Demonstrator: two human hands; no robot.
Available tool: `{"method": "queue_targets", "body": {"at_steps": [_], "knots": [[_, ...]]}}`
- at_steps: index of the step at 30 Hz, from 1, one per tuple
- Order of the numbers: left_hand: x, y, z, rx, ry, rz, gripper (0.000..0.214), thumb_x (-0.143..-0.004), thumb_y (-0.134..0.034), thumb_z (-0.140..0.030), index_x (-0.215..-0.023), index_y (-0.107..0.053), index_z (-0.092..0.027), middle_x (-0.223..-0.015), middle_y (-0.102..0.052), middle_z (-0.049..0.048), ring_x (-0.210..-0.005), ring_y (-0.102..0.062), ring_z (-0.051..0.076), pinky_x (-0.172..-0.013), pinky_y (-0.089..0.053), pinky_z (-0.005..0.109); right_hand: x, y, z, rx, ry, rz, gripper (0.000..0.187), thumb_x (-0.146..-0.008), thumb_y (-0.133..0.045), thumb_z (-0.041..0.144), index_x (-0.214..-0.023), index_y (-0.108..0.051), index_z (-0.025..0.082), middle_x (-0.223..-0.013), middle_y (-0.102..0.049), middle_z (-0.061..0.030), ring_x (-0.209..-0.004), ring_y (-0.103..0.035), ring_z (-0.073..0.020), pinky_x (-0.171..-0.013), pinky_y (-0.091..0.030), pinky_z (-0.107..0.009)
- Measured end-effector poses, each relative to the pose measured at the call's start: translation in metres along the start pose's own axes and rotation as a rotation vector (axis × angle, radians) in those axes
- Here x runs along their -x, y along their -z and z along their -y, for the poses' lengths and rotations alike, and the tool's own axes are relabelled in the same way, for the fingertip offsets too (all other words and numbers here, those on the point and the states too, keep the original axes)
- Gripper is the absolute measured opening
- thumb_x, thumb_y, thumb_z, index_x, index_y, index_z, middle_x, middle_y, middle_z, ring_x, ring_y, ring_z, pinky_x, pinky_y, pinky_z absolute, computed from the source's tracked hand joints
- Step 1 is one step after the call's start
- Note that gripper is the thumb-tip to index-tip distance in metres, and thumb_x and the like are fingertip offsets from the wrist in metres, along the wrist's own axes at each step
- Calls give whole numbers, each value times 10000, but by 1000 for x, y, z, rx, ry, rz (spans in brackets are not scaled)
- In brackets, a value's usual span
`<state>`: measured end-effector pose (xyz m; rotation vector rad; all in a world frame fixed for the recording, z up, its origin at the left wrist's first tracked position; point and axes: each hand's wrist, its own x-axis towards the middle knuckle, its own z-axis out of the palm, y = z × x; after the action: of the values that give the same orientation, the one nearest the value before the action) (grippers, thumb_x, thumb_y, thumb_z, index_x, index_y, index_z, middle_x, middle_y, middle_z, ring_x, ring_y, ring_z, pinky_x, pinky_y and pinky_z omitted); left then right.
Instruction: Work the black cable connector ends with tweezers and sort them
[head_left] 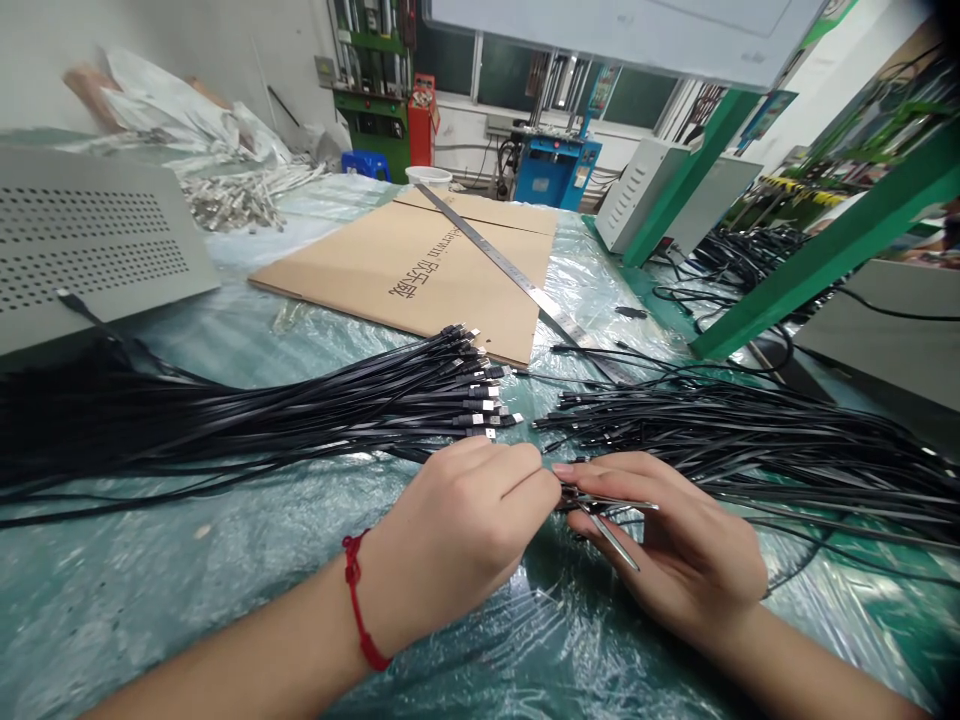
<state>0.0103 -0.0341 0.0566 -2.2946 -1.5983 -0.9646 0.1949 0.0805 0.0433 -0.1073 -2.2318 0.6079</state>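
My left hand point(469, 530), with a red cord bracelet point(357, 600) at its wrist, is closed in a pinch. Its fingertips meet the right hand's, and whatever they hold is hidden behind the knuckles. Between thumb and fingers, my right hand point(675, 535) grips a small silver tool with two thin arms point(611, 538) spread apart; its exact kind is unclear. Just beyond the left hand lies a bundle of black USB cables point(360, 400), metal plugs pointing right. A second bundle of black cables point(750, 430) lies beyond the right hand.
A steel ruler point(502, 265) lies across a flat cardboard sheet point(337, 260) on the plastic-covered table point(247, 600). A perforated grey metal box point(97, 245) stands at left. Green frame posts point(817, 240) rise at right. Machines, including a blue one point(551, 170), stand behind.
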Motion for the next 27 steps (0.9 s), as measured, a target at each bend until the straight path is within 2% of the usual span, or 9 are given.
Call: {"method": "queue_targets", "body": {"at_steps": [9,14,16,19,21,23,25,27], "knots": [[0,-2,3,4,0,10,222,-931,-487,-27,-844,-660,-134,-749,-563,21,-670,-507,175,-636,-424,324,-9,2,6,77,87,5,413,-790,-723,-28,-1153,-671,163,-1038,-769,-71,-923,-712,-154,-766,-619,-264],[1,-4,4,25,16,41,198,-947,-500,-49,-845,-646,-137,-760,-565,19,-675,-514,174,-644,-431,329,-5,0,4,55,60,0,370,-810,-720,5,-1134,-683,180,-1024,-772,-65,-895,-719,-157,-760,-619,-272],[0,-5,4,49,30,39,195,-968,-505,-77,-846,-644,-138,-766,-570,19,-682,-520,174,-653,-434,332,-3,0,2,13,-28,-27,310,-839,-716,51,-1106,-682,204,-1033,-768,-55,-915,-723,-157,-786,-614,-275],[0,-5,4,71,40,13,189,-1007,-507,-140,-888,-654,-140,-768,-583,17,-683,-522,170,-654,-432,332,-3,-3,-2,-58,-302,-85,185,-906,-685,164,-1074,-660,239,-1015,-764,-38,-916,-738,-159,-793,-610,-269],[-1,-5,4,76,38,-4,164,-1020,-511,-170,-958,-660,-141,-780,-598,16,-683,-525,168,-650,-430,333,-4,-4,-4,-169,-488,-71,132,-951,-640,251,-1080,-612,245,-876,-752,-14,-764,-736,-145,-679,-603,-247],[-1,-5,5,82,42,-11,139,-1021,-518,-176,-1036,-653,-144,-820,-626,20,-707,-547,168,-667,-443,336,-7,-6,-5,-332,-616,-6,127,-985,-583,329,-1076,-556,245,-699,-680,26,-580,-668,-124,-526,-548,-218],[0,-6,6,99,61,-11,128,-1015,-536,-177,-1091,-637,-153,-879,-657,25,-758,-584,169,-710,-466,342,-9,-8,-6,-437,-680,48,149,-997,-554,370,-1065,-533,240,-621,-597,51,-511,-591,-105,-456,-479,-192],[1,-8,8,124,95,-12,127,-1006,-559,-189,-1115,-622,-166,-927,-675,23,-807,-613,170,-755,-483,347,-12,-9,-6,-444,-672,20,163,-984,-575,375,-1050,-547,228,-633,-565,50,-540,-563,-90,-476,-459,-176]]}}
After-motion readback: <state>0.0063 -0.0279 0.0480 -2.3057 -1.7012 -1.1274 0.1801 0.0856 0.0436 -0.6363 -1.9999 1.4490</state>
